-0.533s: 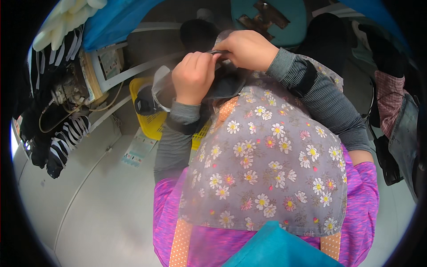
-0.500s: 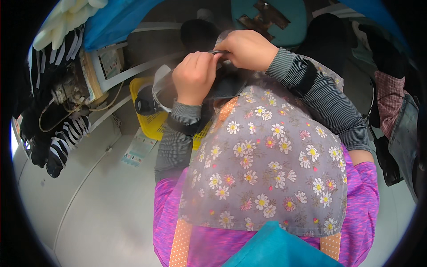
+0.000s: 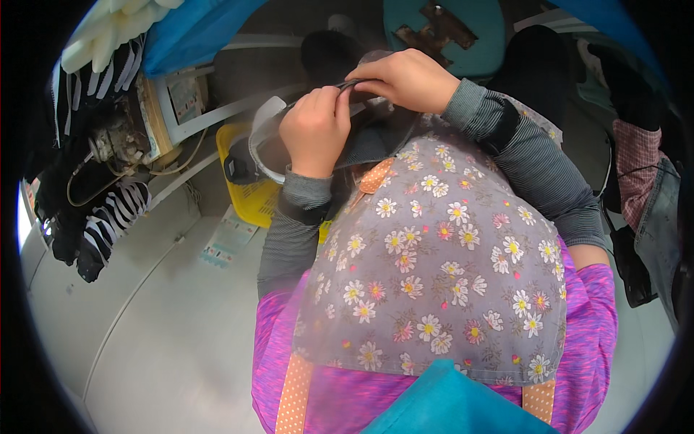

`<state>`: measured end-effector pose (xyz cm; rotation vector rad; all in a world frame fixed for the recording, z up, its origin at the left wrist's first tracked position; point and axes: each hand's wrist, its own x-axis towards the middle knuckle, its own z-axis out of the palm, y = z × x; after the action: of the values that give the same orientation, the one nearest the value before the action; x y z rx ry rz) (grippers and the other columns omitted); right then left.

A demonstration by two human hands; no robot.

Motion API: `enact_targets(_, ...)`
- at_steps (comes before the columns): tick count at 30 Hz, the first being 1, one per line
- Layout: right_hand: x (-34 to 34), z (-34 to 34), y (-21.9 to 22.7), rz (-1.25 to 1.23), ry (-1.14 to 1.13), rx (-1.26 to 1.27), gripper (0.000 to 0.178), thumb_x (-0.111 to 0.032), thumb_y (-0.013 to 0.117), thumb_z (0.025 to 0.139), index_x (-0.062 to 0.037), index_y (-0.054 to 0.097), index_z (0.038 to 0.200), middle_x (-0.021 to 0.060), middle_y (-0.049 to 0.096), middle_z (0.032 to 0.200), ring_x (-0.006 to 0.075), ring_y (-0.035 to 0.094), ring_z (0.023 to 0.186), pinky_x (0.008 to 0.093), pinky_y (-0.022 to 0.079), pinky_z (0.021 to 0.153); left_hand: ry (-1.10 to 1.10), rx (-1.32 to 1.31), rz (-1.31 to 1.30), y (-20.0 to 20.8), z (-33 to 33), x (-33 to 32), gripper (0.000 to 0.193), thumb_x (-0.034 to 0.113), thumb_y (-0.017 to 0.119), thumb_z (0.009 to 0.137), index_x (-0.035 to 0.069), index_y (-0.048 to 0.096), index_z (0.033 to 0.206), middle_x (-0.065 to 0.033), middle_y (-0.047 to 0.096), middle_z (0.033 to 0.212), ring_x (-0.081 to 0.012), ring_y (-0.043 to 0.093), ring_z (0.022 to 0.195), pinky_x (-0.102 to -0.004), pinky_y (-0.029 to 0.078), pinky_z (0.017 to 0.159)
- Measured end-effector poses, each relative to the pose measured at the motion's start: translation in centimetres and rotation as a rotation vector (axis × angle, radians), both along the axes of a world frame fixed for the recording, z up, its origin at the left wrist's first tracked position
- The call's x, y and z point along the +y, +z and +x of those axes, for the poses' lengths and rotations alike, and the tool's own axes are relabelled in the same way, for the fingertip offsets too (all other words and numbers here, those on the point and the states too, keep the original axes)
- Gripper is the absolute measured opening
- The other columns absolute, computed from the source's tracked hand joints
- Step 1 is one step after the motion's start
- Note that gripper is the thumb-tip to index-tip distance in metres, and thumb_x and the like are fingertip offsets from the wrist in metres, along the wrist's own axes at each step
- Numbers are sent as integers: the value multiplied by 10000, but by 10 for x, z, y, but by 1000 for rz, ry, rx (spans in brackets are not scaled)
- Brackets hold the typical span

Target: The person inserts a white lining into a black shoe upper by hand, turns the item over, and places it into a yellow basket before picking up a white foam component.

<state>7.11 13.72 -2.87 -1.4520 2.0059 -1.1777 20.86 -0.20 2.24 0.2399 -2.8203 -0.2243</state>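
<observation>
Near the top centre of the head view, my left hand point(image 3: 314, 134) and my right hand point(image 3: 408, 81) are close together, pinching the edge of a dark cloth piece point(image 3: 369, 147) between thumbs and fingers. The cloth looks thin and black-grey; what garment it belongs to I cannot tell. A pale curved strip point(image 3: 256, 148) loops out beside my left hand and seems to belong to the same piece. Part of the cloth hangs down toward the flowered apron point(image 3: 434, 267) on my lap. My fingers partly cover the pinched edge.
A yellow basket point(image 3: 249, 204) stands below my left hand. Black-and-white striped cloth pieces point(image 3: 116, 220) hang at left, near a machine point(image 3: 116, 134). A teal stool point(image 3: 488, 54) holding rusty metal parts point(image 3: 437, 32) is at the far side. Another person's checked sleeve point(image 3: 636, 163) shows at right.
My hands have spread slightly apart along the cloth edge, and my right fingers reach out straighter. More of the dark cloth shows below them. The whole view has shifted a little.
</observation>
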Motion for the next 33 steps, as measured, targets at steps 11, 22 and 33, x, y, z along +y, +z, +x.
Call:
enact_targets(11, -6, 8, -7, 75, -124, -107, 186, -189, 583, 935, -65, 656, 1055, 155, 699, 867, 350, 673, 825, 423, 539, 739, -73, -179, 39, 32, 3, 1, 280, 325, 787, 787, 73, 667, 781, -62, 645, 688, -242, 634, 615, -326, 472, 542)
enact_targets(22, -6, 3, -11, 56, -87, -189, 195, -165, 579, 957, -81, 618, 1129, 149, 684, 962, 349, 664, 849, 387, 531, 745, -5, -164, -109, 29, 12, -17, 186, 244, 745, 829, 84, 670, 769, -86, 632, 674, -279, 617, 596, -356, 453, 524)
enact_targets(33, -8, 7, -19, -52, -54, -84, 222, -200, 572, 958, -143, 641, 1161, 130, 702, 949, 336, 669, 875, 416, 530, 783, 118, -84, -117, 19, 9, -26, 236, 288, 709, 856, 120, 643, 703, -73, 596, 594, -274, 592, 539, -388, 430, 494)
